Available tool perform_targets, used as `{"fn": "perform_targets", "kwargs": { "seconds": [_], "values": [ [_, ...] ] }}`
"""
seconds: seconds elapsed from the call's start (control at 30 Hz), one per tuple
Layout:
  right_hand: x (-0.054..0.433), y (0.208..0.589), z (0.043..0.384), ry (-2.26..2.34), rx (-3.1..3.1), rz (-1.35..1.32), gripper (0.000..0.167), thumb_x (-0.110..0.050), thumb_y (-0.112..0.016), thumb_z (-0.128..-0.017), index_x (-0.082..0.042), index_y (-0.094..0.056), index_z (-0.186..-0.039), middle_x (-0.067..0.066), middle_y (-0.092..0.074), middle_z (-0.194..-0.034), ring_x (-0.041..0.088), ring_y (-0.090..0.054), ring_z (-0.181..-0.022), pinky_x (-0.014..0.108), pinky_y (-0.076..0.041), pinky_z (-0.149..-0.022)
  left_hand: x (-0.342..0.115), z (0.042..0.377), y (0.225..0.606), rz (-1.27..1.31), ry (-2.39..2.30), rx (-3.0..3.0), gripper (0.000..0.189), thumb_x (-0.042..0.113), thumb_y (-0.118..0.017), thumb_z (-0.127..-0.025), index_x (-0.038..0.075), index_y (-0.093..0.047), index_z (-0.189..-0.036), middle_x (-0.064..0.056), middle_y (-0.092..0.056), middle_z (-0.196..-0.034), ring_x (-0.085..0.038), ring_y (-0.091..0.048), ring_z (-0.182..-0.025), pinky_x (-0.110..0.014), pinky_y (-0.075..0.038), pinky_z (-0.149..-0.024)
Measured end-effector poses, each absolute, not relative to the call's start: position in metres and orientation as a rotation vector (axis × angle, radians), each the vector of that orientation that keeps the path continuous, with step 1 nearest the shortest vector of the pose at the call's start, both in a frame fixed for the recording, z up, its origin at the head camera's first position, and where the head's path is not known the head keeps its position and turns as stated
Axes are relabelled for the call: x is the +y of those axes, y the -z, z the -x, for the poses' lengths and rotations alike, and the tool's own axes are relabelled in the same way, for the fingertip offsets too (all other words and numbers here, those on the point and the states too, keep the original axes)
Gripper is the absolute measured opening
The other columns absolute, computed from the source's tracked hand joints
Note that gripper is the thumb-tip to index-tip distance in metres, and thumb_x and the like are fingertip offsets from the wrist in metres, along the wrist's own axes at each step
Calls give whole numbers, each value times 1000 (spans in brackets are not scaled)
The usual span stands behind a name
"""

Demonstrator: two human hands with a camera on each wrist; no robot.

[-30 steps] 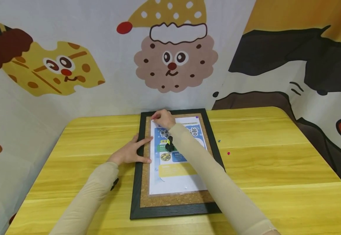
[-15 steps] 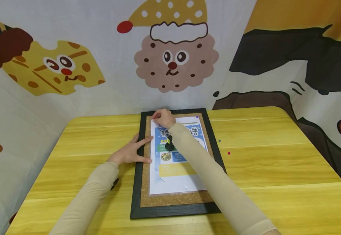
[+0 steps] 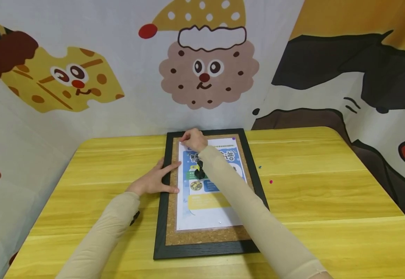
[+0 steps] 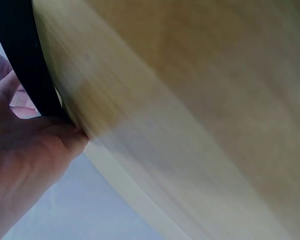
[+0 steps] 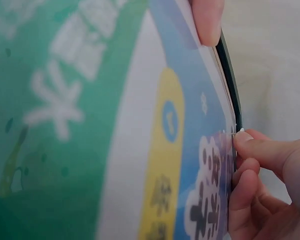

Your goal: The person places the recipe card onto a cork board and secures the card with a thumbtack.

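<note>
A laminated poster (image 3: 202, 217) in blue, white and yellow lies on a cork board (image 3: 206, 237) with a black frame (image 3: 202, 250). At the poster's top left corner, my right hand (image 3: 195, 141) pinches a small white push pin (image 5: 241, 131) between thumb and finger. The pin's thin point faces the sheet in the right wrist view. My left hand (image 3: 153, 179) rests over the left side of the frame, thumb and forefinger spread straight to the poster's edge. In the left wrist view that hand (image 4: 35, 160) touches the dark frame edge. A purple pin (image 3: 233, 138) sits at the poster's top right corner.
To the right of the board, a pink pin (image 3: 271, 181) and a blue pin (image 3: 259, 167) lie loose on the yellow wooden table (image 3: 328, 201). A tiny shiny spot shows low on the poster. Behind the table hangs a cartoon-printed cloth (image 3: 126, 116).
</note>
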State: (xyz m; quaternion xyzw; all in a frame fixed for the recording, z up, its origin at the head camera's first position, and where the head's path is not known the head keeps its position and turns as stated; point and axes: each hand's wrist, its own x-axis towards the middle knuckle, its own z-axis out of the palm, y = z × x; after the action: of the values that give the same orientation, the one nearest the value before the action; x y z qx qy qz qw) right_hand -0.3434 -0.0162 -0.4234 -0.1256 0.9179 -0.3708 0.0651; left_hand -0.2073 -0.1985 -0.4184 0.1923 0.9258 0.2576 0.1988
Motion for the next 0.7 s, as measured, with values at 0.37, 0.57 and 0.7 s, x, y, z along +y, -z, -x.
{"fn": "perform_targets", "kwargs": {
  "seconds": [0.37,0.57,0.7],
  "values": [
    [-17,424,343,1154,2767,320,4,-16,-73,-88,-14,-76,-87,-3,-70,-90,14,-60,-80,32,-47,-75,-198,208,418,-535,-722,2572,96,50,-75,-81,22,-22,-155,-39,7,-151,-60,-13,-134,-71,-24,-100],
    [-21,421,342,1067,2789,316,6,-18,-71,-90,-15,-76,-87,-3,-69,-90,14,-59,-78,32,-46,-72,-197,206,417,-519,-724,2564,96,50,-74,-81,22,-21,-156,-38,8,-151,-60,-11,-134,-71,-23,-100],
    [-23,420,342,1041,2785,302,9,-20,-70,-91,-15,-77,-88,-3,-69,-93,14,-59,-79,31,-47,-71,-197,206,416,-520,-729,2561,96,50,-75,-81,22,-21,-156,-38,8,-151,-59,-10,-135,-71,-23,-100]
  ]
}}
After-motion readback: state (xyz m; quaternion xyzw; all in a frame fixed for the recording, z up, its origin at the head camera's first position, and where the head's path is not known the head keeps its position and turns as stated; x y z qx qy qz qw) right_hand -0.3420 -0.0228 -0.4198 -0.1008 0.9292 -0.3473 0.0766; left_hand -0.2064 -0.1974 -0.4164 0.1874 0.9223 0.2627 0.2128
